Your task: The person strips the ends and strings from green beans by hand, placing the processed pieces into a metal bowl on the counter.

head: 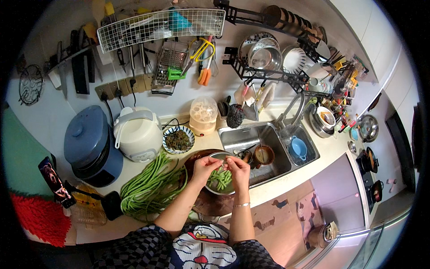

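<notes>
My left hand (206, 167) and my right hand (239, 170) meet above a metal bowl (215, 191), thumbs and fingertips pinched close together. Whether something small sits between the fingertips is too fine to make out. Short pieces of green long bean (220, 179) lie in the bowl. Under the bowl is a round wooden chopping board (211, 206). A large bundle of whole long beans (144, 191) spreads over the counter to the left, some reaching the board's edge.
Right of the board is a steel sink (231, 136) holding a brown bowl (264, 154); a blue bowl (298, 148) stands in the side basin. Behind the beans are a rice cooker (137, 134), a dish of dark food (178, 139) and an egg steamer (203, 116). A phone (55, 181) stands far left.
</notes>
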`<action>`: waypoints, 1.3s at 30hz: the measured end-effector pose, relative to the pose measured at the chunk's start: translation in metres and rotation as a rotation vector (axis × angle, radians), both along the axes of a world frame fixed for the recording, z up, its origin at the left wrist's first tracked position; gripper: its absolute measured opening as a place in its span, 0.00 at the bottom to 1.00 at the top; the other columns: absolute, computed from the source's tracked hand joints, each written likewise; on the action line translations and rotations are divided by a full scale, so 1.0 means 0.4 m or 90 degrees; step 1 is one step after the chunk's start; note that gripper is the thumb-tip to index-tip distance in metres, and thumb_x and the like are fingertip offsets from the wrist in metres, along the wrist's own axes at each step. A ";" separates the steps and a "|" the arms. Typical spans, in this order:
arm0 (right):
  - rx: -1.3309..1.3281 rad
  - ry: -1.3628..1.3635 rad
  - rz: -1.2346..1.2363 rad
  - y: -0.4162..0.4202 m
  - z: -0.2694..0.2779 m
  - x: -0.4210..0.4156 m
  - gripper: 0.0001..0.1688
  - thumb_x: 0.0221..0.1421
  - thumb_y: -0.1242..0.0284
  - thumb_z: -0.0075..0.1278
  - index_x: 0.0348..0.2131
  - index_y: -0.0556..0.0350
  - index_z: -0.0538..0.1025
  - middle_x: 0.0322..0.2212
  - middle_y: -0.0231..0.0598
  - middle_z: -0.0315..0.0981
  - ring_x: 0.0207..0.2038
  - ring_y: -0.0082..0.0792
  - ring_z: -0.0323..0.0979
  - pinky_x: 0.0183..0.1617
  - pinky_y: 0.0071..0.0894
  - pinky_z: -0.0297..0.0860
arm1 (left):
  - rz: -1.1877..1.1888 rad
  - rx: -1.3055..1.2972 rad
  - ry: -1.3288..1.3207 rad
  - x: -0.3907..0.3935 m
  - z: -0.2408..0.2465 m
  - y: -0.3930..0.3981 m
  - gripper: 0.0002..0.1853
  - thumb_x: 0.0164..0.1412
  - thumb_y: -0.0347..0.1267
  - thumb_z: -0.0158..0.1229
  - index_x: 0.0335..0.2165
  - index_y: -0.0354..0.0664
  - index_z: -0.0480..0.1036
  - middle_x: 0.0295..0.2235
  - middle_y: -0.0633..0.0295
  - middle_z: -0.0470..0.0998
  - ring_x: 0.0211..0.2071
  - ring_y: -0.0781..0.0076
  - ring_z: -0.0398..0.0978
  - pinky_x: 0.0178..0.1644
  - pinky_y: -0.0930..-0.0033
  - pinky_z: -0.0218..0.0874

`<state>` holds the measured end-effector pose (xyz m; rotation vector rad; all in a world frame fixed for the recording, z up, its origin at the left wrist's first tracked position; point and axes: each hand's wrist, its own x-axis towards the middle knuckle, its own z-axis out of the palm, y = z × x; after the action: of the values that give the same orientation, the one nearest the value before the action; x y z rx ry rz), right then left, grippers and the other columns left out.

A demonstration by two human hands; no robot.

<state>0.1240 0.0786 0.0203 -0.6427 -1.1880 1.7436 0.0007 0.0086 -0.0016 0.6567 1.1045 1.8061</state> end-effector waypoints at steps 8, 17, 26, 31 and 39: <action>0.159 -0.343 -0.030 0.029 -0.036 0.041 0.10 0.49 0.76 0.57 0.34 0.63 0.78 0.26 0.33 0.77 0.25 0.21 0.72 0.27 0.17 0.66 | 0.000 -0.089 -0.166 0.007 -0.010 -0.010 0.06 0.52 0.31 0.62 0.28 0.42 0.74 0.26 0.66 0.77 0.27 0.80 0.74 0.30 0.79 0.62; 0.289 -0.319 -0.051 0.024 -0.042 0.021 0.05 0.50 0.77 0.55 0.25 0.63 0.75 0.19 0.29 0.72 0.21 0.16 0.67 0.24 0.16 0.63 | -0.057 -0.149 -0.190 0.038 -0.013 -0.013 0.04 0.54 0.32 0.59 0.29 0.47 0.72 0.27 0.70 0.75 0.29 0.80 0.73 0.31 0.77 0.62; 0.419 -0.420 -0.148 0.042 -0.029 0.059 0.06 0.47 0.78 0.56 0.26 0.63 0.73 0.19 0.39 0.70 0.21 0.27 0.68 0.26 0.25 0.64 | 0.018 -0.141 0.139 0.047 -0.039 -0.004 0.06 0.51 0.28 0.62 0.27 0.39 0.73 0.24 0.65 0.77 0.25 0.79 0.74 0.28 0.77 0.64; 0.354 -0.510 -0.382 0.095 -0.008 0.154 0.09 0.43 0.82 0.55 0.29 0.62 0.74 0.30 0.46 0.72 0.30 0.41 0.73 0.35 0.35 0.69 | 0.003 -0.150 0.517 0.072 -0.070 0.003 0.10 0.47 0.27 0.65 0.30 0.35 0.74 0.25 0.57 0.78 0.27 0.72 0.77 0.32 0.71 0.68; 0.440 -0.616 -0.302 0.105 -0.036 0.168 0.13 0.42 0.78 0.55 0.33 0.61 0.77 0.32 0.50 0.73 0.37 0.49 0.72 0.41 0.40 0.68 | -0.018 -0.130 0.610 -0.023 -0.004 -0.041 0.09 0.45 0.29 0.65 0.26 0.36 0.75 0.26 0.54 0.77 0.25 0.68 0.77 0.30 0.68 0.67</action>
<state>0.1912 0.1207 0.0061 -1.2421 -1.9345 0.4934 -0.0087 -0.0079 -0.0030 1.4659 1.8402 1.3016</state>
